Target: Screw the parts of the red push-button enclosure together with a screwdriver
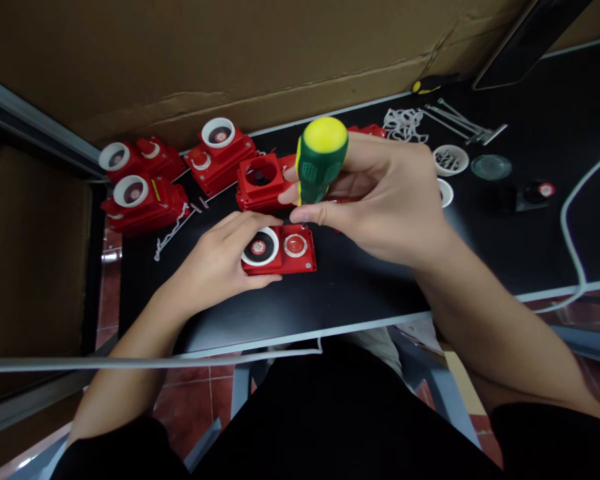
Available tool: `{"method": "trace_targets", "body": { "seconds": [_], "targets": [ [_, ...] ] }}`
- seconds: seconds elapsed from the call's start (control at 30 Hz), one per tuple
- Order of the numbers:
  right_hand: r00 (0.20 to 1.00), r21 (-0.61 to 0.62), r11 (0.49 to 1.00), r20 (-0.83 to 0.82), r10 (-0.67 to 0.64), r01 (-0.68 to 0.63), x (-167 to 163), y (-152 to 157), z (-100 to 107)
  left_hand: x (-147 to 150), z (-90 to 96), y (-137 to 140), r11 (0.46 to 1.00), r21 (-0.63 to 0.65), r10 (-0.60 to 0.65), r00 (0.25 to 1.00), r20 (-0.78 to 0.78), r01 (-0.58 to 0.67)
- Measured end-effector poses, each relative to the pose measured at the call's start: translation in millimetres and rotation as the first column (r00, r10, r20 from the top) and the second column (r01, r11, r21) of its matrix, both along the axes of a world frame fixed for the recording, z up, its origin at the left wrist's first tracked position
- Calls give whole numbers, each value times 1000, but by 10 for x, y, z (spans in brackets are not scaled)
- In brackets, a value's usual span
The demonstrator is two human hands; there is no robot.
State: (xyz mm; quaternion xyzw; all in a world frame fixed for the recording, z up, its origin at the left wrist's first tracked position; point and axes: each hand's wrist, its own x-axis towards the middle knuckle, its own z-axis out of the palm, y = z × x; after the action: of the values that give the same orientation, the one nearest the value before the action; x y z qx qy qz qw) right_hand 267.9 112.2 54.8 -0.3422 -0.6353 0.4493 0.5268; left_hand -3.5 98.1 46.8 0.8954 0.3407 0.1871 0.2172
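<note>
My left hand [223, 257] is closed around the left end of a red box [297, 265] with a white-ringed black round part [260, 247] and a small red dome [295, 245] in a white ring. The box lies on the black table. Above its far right corner, my right hand [380, 193] grips a green screwdriver with a yellow end [323, 160], handle upright. The screwdriver's tip is at a screw near that corner; whether it sits in the screw head is too small to tell. Behind my right hand lies an open red housing [265, 180], partly hidden.
Several finished-looking red units [223, 157] stand at the back left. White cords [405, 125], metal rods [463, 120] and a bowl of screws [450, 160] lie at the back right, beside a clear glass lid [491, 167]. A white cable [573, 233] crosses the right side.
</note>
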Motion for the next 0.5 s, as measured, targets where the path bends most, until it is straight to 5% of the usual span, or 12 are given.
{"method": "trace_targets", "body": {
  "seconds": [0.37,0.5],
  "targets": [
    [934,-44,934,-41,354,-355,96,46,93,-19,18,7,999,-45,3,1000,-9,-3],
    [966,41,971,121,229,-235,108,71,37,8,16,-21,1000,1,5,1000,-30,-5]
  ]
}}
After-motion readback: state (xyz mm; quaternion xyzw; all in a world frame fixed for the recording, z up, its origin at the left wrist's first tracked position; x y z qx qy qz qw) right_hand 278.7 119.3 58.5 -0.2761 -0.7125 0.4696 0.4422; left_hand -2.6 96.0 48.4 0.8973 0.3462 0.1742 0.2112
